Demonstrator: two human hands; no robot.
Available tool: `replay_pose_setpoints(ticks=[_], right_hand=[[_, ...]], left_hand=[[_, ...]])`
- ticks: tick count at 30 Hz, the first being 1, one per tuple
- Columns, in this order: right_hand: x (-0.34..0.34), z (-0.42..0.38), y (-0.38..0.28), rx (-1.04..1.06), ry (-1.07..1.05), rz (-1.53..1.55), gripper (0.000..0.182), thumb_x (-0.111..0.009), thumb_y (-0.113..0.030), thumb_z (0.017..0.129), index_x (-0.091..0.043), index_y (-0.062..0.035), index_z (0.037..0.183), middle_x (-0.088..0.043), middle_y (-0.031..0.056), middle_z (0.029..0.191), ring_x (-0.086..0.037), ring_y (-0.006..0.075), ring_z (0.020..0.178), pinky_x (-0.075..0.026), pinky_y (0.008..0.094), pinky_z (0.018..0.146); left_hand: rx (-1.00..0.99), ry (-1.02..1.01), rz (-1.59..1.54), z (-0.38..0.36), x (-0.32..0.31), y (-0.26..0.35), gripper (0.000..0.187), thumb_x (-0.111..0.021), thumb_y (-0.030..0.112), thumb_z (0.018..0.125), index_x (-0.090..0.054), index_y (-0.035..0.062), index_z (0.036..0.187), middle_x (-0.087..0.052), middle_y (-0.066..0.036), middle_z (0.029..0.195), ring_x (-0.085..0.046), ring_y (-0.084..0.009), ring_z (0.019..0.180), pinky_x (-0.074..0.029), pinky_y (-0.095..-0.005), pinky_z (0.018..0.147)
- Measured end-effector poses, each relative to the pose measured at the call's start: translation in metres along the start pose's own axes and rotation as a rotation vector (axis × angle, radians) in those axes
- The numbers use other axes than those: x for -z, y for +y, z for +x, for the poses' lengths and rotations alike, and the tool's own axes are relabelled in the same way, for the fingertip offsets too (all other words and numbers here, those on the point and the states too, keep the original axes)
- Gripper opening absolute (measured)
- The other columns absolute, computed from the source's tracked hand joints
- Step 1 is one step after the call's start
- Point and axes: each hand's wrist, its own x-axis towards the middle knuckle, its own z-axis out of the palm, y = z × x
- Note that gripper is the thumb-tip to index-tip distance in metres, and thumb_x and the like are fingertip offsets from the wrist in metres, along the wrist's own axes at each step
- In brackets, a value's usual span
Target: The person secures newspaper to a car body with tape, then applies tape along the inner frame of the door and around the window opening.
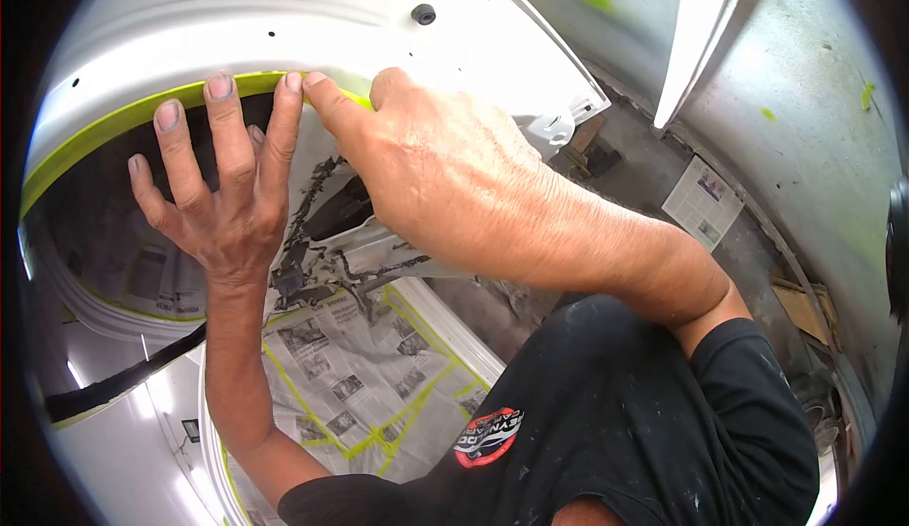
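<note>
Yellow-green tape (104, 128) runs along the curved edge of a white panel (346, 29). My left hand (222, 171) lies with its fingers spread, several fingertips on the tape. Beside it, my right hand (431, 161) reaches across from the right, its index fingertip on the tape next to my left index fingertip. The other fingers of my right hand are curled; a bit of bright tape shows near its knuckles, and whatever lies under the palm is hidden.
Newspaper masking (350, 365) with yellow tape lines lies below. A black rubber plug (423, 15) sits on the panel. Black strips (123, 374) hang at lower left. A newspaper sheet (704, 201) and cardboard (803, 313) are on the floor beside a grey wall (805, 81).
</note>
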Motion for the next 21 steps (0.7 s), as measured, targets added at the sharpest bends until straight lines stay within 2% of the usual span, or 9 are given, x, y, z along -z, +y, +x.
replay_pose_setpoints(ticks=[2, 5, 7, 9, 11, 12, 16, 19, 21], right_hand=[[-0.005, 0.001, 0.001, -0.018, 0.002, 0.116, 0.051, -0.059, -0.009, 0.090, -0.053, 0.0161, 0.133, -0.069, 0.0280, 0.088, -0.073, 0.0402, 0.073, -0.062, 0.0474, 0.065], [-0.041, -0.020, -0.014, 0.114, -0.821, 0.211, 0.053, -0.059, -0.005, 0.086, -0.052, 0.0159, 0.134, -0.070, 0.0284, 0.086, -0.073, 0.0431, 0.079, -0.061, 0.0507, 0.069], [-0.025, -0.035, -0.010, -0.074, -0.726, 0.262, 0.055, -0.057, -0.009, 0.091, -0.047, 0.0124, 0.141, -0.069, 0.0305, 0.095, -0.071, 0.0437, 0.087, -0.058, 0.0523, 0.076], [-0.027, -0.057, -0.003, -0.154, -0.527, 0.301, 0.065, -0.061, -0.005, 0.085, -0.042, 0.0141, 0.145, -0.071, 0.0279, 0.093, -0.072, 0.0451, 0.089, -0.059, 0.0530, 0.073], [-0.015, -0.071, 0.003, -0.147, -0.502, 0.333, 0.066, -0.062, -0.010, 0.090, -0.039, 0.0118, 0.148, -0.071, 0.0288, 0.095, -0.070, 0.0454, 0.093, -0.057, 0.0536, 0.078], [-0.010, -0.074, 0.008, -0.174, -0.579, 0.352, 0.064, -0.062, -0.012, 0.092, -0.040, 0.0093, 0.148, -0.070, 0.0286, 0.101, -0.069, 0.0453, 0.097, -0.056, 0.0531, 0.080], [-0.002, -0.097, 0.026, -0.243, -0.685, 0.409, 0.062, -0.062, -0.018, 0.095, -0.043, 0.0033, 0.150, -0.069, 0.0275, 0.118, -0.066, 0.0445, 0.108, -0.053, 0.0504, 0.089], [0.003, -0.107, 0.040, -0.267, -0.649, 0.377, 0.066, -0.067, -0.019, 0.094, -0.042, 0.0010, 0.152, -0.066, 0.0280, 0.126, -0.064, 0.0436, 0.116, -0.050, 0.0483, 0.099], [0.010, -0.110, 0.048, -0.273, -0.617, 0.363, 0.069, -0.069, -0.019, 0.093, -0.041, 0.0002, 0.153, -0.066, 0.0274, 0.127, -0.064, 0.0430, 0.118, -0.050, 0.0488, 0.101]], left_hand=[[-0.010, -0.006, -0.028, 0.003, -0.001, -0.004, 0.045, -0.067, 0.029, 0.097, -0.062, 0.0497, 0.137, -0.051, 0.004, 0.150, -0.039, -0.0276, 0.144, -0.040, -0.0534, 0.110], [-0.012, -0.054, -0.063, 0.000, -0.001, 0.001, 0.048, -0.070, 0.033, 0.095, -0.061, 0.0500, 0.139, -0.050, 0.004, 0.151, -0.039, -0.0282, 0.143, -0.041, -0.0536, 0.108], [0.018, -0.092, -0.060, -0.002, 0.005, 0.002, 0.048, -0.070, 0.033, 0.094, -0.062, 0.0494, 0.138, -0.049, 0.005, 0.152, -0.038, -0.0283, 0.143, -0.042, -0.0532, 0.108], [0.047, -0.070, -0.083, -0.002, 0.007, 0.000, 0.046, -0.072, 0.033, 0.093, -0.064, 0.0475, 0.136, -0.052, 0.007, 0.151, -0.040, -0.0246, 0.144, -0.031, -0.0503, 0.116], [0.104, -0.014, -0.126, -0.007, 0.001, 0.003, 0.045, -0.073, 0.033, 0.093, -0.066, 0.0471, 0.134, -0.055, 0.008, 0.149, -0.042, -0.0225, 0.144, -0.024, -0.0483, 0.121], [0.144, -0.013, -0.203, -0.006, 0.005, 0.006, 0.039, -0.073, 0.033, 0.093, -0.070, 0.0390, 0.132, -0.058, 0.006, 0.148, -0.046, -0.0217, 0.142, -0.016, -0.0460, 0.123], [0.581, 0.209, -0.400, -0.006, 0.009, 0.043, 0.030, -0.070, 0.032, 0.096, -0.072, 0.0236, 0.125, -0.064, -0.005, 0.134, -0.054, -0.0275, 0.131, -0.024, -0.0457, 0.117], [0.817, 0.401, -0.551, 0.008, 0.007, 0.067, 0.047, -0.079, 0.042, 0.089, -0.067, 0.0180, 0.127, -0.063, -0.008, 0.126, -0.054, -0.0267, 0.119, -0.035, -0.0446, 0.107], [0.830, 0.296, -0.531, 0.009, 0.008, 0.071, 0.059, -0.082, 0.043, 0.086, -0.062, 0.0158, 0.134, -0.060, -0.009, 0.131, -0.052, -0.0282, 0.126, -0.034, -0.0492, 0.110]])
